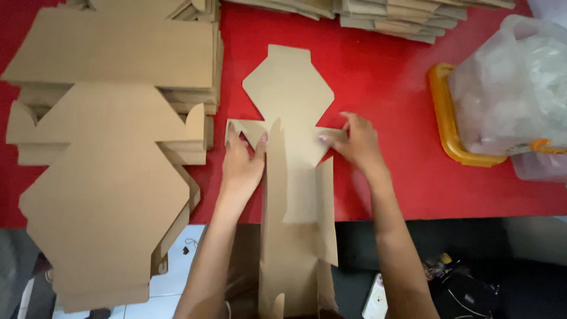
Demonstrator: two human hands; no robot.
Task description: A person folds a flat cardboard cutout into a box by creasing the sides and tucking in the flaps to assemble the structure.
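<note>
Stacks of cardboard blanks point(112, 153) flank hands' flat blank point(292, 118).

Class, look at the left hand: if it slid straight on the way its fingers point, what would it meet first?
The left hand points up the table, so it would probably cross the flat cardboard cutout's side flap first, then bare red table.

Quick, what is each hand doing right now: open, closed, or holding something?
Left hand: open, fingers pressing the cardboard box blank at its left flap.
Right hand: fingers pinching the blank's right flap.
</note>
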